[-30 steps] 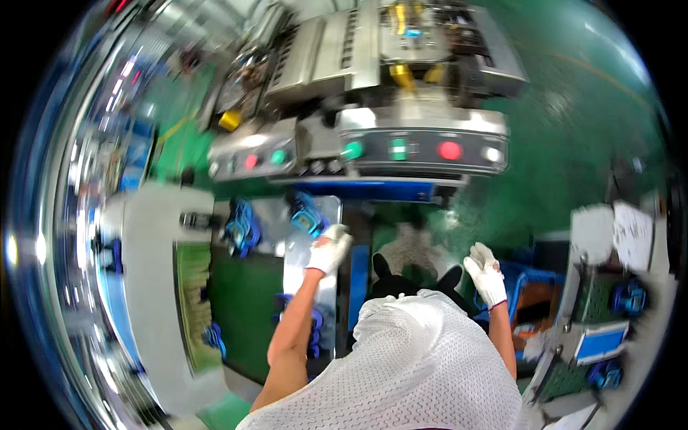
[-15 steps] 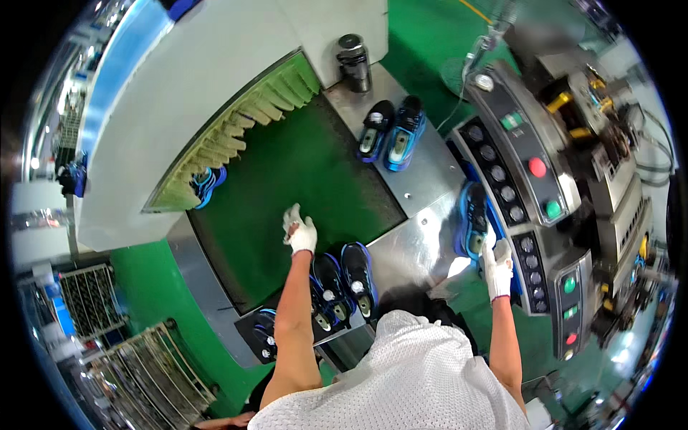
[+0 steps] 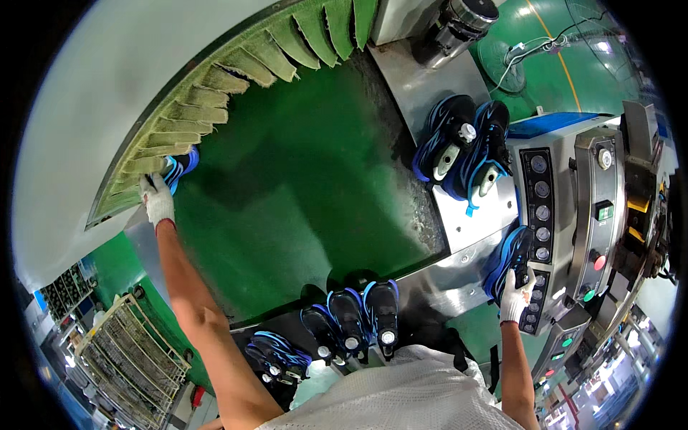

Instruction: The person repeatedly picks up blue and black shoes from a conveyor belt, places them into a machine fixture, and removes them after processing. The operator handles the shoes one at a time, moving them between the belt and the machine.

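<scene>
My left hand (image 3: 156,201), in a white glove, reaches to the hanging strip curtain (image 3: 201,97) at the far left. Its fingers are stretched out beside a black-and-blue sneaker (image 3: 185,166), which is partly hidden under the strips. Whether they touch the shoe is hard to see. On the right, my gloved right hand (image 3: 514,297) grips the near end of another black-and-blue sneaker (image 3: 507,259) beside the machine's gauge panel. Two more sneakers (image 3: 459,147) stand on the metal ledge, with pale shoe lasts inside them.
A green conveyor belt (image 3: 301,193) runs out from under the curtain. Several sneakers (image 3: 351,319) line the near edge by my body. A dark metal canister (image 3: 455,32) stands at the back. Control panels with buttons (image 3: 595,208) rise at right; a wire rack cart (image 3: 132,362) stands lower left.
My left hand has moved left, from above the belt to the sneaker at the curtain. My right hand stays at its sneaker by the panel. The whole view has shifted closer to the belt.
</scene>
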{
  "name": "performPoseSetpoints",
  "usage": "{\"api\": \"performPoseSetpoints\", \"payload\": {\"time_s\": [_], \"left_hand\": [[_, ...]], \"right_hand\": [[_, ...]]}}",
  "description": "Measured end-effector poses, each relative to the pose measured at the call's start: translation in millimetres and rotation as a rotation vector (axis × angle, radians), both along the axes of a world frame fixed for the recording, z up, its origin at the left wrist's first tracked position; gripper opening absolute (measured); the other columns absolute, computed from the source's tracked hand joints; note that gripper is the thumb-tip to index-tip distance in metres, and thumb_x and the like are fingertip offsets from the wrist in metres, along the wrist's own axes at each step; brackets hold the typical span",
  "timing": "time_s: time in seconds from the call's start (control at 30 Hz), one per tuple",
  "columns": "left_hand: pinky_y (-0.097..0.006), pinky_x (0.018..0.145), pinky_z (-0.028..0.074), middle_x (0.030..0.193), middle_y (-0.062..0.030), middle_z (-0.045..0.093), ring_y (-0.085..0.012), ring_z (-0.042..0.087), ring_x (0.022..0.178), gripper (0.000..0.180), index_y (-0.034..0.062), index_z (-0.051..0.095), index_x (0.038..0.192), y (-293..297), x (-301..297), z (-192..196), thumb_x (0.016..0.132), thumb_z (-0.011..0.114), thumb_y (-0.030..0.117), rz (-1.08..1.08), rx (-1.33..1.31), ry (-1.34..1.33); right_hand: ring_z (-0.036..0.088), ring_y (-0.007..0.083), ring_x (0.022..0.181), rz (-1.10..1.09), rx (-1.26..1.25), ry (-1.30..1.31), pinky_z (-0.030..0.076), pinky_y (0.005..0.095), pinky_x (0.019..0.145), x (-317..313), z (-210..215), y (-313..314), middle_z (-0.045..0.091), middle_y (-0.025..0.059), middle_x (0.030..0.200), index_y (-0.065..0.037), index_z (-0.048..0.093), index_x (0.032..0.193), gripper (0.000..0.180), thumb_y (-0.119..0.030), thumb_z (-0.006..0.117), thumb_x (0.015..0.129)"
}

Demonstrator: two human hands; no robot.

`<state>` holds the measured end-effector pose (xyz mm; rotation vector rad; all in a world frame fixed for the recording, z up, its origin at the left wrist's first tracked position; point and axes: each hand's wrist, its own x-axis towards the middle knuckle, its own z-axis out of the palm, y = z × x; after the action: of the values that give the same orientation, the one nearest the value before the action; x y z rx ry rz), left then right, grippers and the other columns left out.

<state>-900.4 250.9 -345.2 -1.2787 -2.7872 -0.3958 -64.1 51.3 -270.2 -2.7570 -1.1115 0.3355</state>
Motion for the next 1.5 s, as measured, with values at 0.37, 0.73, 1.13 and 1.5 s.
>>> {"api": "performPoseSetpoints", "payload": {"time_s": [0.37,0.73,1.13,1.5], "left_hand": [[-0.046,0.095,0.048,0.112,-0.0203,0.06,-0.0402,0.06,0.108,0.03,0.0008,0.061,0.117,-121.8,166.1,29.9,0.087,0.063,0.003,-0.251,0.233,-0.053],[-0.044,0.084,0.054,0.103,-0.0169,0.066,-0.0353,0.065,0.096,0.026,0.0049,0.069,0.105,-194.4,585.4,220.8,0.081,0.075,0.011,-1.248,-0.074,-0.745],[-0.036,0.099,0.052,0.137,-0.0159,0.054,-0.0258,0.062,0.116,0.055,-0.0002,0.049,0.142,-254.5,963.2,393.6,0.089,0.066,-0.004,-2.153,0.283,-0.928],[-0.044,0.108,0.045,0.141,-0.0282,0.053,-0.0364,0.056,0.129,0.081,-0.0052,0.043,0.144,-311.1,1333.1,282.9,0.086,0.073,0.044,-1.811,-0.216,-0.624]], "right_hand": [[0.057,0.0363,0.125,0.109,-0.026,0.047,0.044,0.0437,0.106,31.9,-16.4,-26.6,0.055,0.0248,0.137,0.003,0.04,0.146,0.083,-0.034,0.08,0.084],[0.053,0.0443,0.127,0.905,0.098,0.581,0.044,0.0473,0.108,-35.4,152.5,-64.5,0.051,0.0283,0.141,0.002,0.046,0.142,0.071,-0.027,0.071,0.082],[0.066,0.0219,0.105,-0.358,1.136,1.188,0.055,0.0325,0.089,176.8,227.8,-284.6,0.069,0.0133,0.115,0.008,0.057,0.131,0.062,-0.024,0.082,0.083],[0.047,0.0053,0.048,-1.173,1.549,0.979,0.035,0.0236,0.043,212.6,225.9,-427.4,0.06,-0.0024,0.07,-0.003,0.066,0.079,0.018,-0.019,0.074,0.079]]}}
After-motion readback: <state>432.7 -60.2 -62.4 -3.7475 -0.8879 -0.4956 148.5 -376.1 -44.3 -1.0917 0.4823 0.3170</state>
